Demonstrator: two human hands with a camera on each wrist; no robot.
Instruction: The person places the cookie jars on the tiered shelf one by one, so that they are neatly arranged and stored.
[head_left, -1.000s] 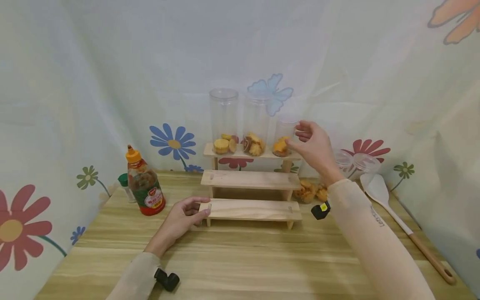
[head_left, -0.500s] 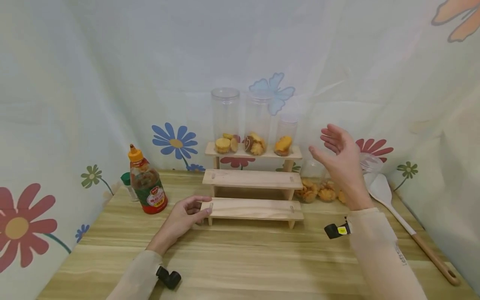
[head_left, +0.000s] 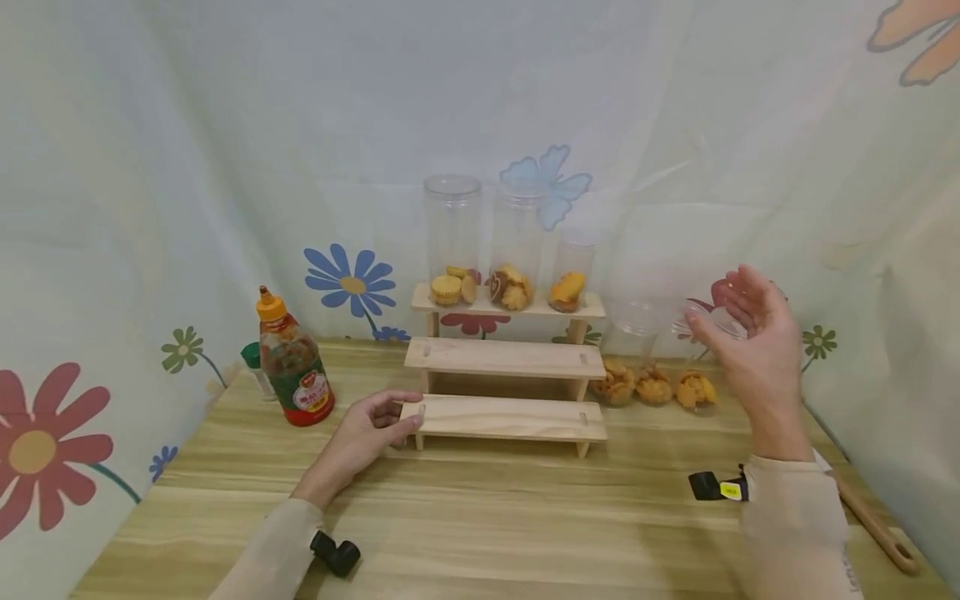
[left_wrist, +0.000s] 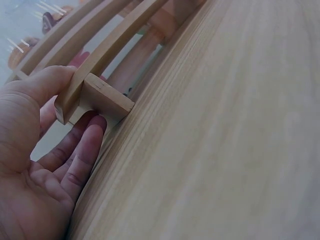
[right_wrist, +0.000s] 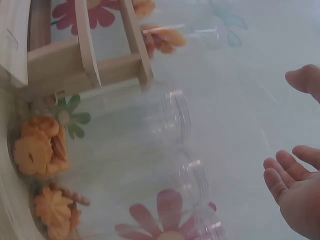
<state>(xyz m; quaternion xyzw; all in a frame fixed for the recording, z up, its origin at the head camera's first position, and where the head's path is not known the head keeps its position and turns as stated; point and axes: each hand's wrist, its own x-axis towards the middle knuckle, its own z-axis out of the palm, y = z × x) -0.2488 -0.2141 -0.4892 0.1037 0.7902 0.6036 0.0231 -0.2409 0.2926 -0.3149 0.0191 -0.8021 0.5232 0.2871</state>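
From my station, the right hand (head_left: 765,358) and its sleeve (head_left: 795,517) cover most of the spatula (head_left: 876,529) along the counter (head_left: 517,525)'s right edge, leaving little but the handle; near the left edge, the bottle (head_left: 302,375) half hides one shaker (head_left: 258,367). My right wrist view cuts off the outermost jar (right_wrist: 212,227). The rack (head_left: 502,357), pale wood with three steps, stands toward the counter's back edge; the left hand (head_left: 366,435) pinches the left end of its lowest step. The right hand is spread, holding nothing, near the jars. I count six, clear, with biscuits (head_left: 512,290) low inside: three on the top step, three toward the back right corner.
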